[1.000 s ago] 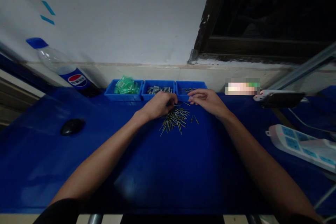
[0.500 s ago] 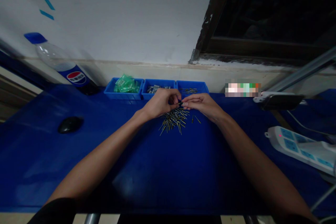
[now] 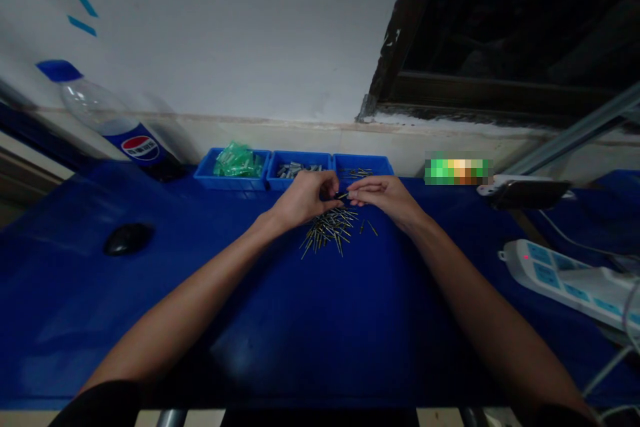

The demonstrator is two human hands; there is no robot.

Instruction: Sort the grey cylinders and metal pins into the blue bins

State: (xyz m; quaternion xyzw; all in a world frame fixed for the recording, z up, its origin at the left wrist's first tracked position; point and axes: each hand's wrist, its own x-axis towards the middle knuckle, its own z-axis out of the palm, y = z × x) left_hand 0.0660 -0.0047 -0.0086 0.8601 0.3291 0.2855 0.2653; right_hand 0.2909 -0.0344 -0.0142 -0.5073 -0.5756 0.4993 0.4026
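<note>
My left hand [image 3: 306, 199] is curled, its thumb and fingertips bent toward my right hand [image 3: 384, 196]. Between thumb and fingers, my right hand pinches a thin metal pin [image 3: 343, 196] that points at the left fingertips. Whatever the left fingers hold is too small and dark to make out. Just below both hands lies a heap of thin metal pins [image 3: 327, 232], silver and brass-coloured, pointing all ways. Two loose pins [image 3: 373, 229] rest on the blue table to the right of the heap.
Behind my hands stand three blue bins: one with green plastic packets [image 3: 239, 161], one with small grey cylinders [image 3: 295, 169], one with pins [image 3: 361, 173]. A cola bottle [image 3: 140, 147] and black mouse [image 3: 129, 239] are left; a phone [image 3: 530, 194] and power strip [image 3: 565, 283] right.
The gap between my two hands' fingertips has widened slightly. The whole view has shifted a little; the pin heap looks the same.
</note>
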